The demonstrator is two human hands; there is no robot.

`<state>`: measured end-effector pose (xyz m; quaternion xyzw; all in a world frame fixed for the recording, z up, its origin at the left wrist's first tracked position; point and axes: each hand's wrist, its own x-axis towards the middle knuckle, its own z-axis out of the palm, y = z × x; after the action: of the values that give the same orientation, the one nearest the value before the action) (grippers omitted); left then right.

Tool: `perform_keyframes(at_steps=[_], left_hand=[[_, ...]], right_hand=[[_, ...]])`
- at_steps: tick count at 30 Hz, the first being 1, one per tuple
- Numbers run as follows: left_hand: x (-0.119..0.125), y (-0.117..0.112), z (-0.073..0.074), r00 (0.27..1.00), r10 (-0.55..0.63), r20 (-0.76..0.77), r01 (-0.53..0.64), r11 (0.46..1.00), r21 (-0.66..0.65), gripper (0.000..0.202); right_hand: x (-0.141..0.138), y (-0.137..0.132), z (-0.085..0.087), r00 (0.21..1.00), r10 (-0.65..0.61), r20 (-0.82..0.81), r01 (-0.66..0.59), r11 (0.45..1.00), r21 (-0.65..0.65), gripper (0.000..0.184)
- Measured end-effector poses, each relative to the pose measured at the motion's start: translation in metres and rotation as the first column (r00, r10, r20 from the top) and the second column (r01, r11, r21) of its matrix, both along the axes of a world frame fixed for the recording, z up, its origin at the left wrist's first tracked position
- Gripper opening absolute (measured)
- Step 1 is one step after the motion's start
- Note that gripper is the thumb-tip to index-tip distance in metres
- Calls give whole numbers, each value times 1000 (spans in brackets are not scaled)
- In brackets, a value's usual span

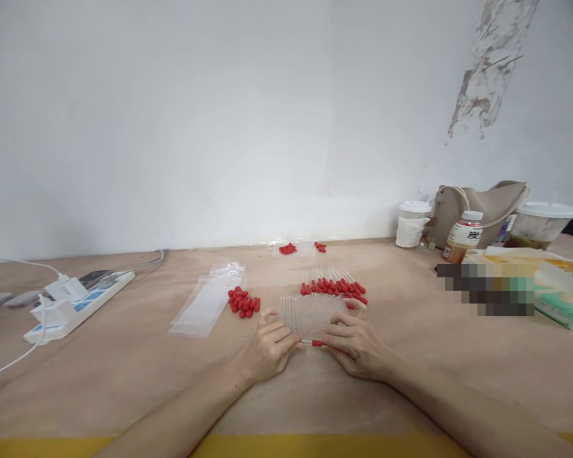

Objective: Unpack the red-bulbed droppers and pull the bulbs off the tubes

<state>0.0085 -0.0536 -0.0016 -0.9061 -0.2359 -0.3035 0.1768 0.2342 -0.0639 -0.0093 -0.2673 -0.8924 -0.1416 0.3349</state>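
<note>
My left hand (271, 348) is closed, pinching a thin clear glass tube (306, 342). From the other side, my right hand (358, 346) pinches a red rubber bulb (317, 343), which meets the tube's end between the hands. How far the tube sits inside the bulb cannot be made out. Just beyond both hands lies a row of clear glass tubes (310, 313). Behind that row are several droppers (333, 287) with red bulbs on their near ends. A pile of loose red bulbs (244, 303) lies to the left.
Flat clear zip bags (209, 302) lie left of the bulbs. Near the wall is a bag (302, 248) with red bulbs and tubes. A power strip (88, 305) stands far left. At right are a bottle (463, 238), lidded cups (410, 224) and a beige handbag (482, 200).
</note>
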Motion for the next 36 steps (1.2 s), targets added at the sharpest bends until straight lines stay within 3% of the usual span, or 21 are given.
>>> perform_keyframes(at_steps=[8,11,15,17,19,23,29,36], left_hand=[[-5,0,1,1000,12,28,-12,1000,-10,20],[-13,4,0,987,102,124,-94,993,-71,21],[-16,14,-3,950,205,235,-163,969,-187,23],[-17,19,-6,936,262,234,-212,953,-218,33],[-18,24,-9,924,314,218,-269,939,-215,44],[-26,32,-12,908,382,173,-350,918,-189,49],[-25,35,-11,888,447,109,-423,886,-192,37],[-19,29,-9,931,332,150,-272,908,-318,34]], right_hand=[[9,1,-4,999,17,-37,-18,1000,-19,21],[24,9,-3,971,-105,-215,88,992,-87,16],[47,34,-3,751,-334,-570,164,930,-329,22],[57,48,-6,655,-446,-610,201,881,-428,30],[66,58,-11,618,-538,-573,245,825,-510,35],[77,65,-17,611,-597,-521,225,761,-608,39],[76,59,-10,751,-573,-328,329,756,-566,20],[69,55,-5,748,-620,-236,447,734,-512,18]])
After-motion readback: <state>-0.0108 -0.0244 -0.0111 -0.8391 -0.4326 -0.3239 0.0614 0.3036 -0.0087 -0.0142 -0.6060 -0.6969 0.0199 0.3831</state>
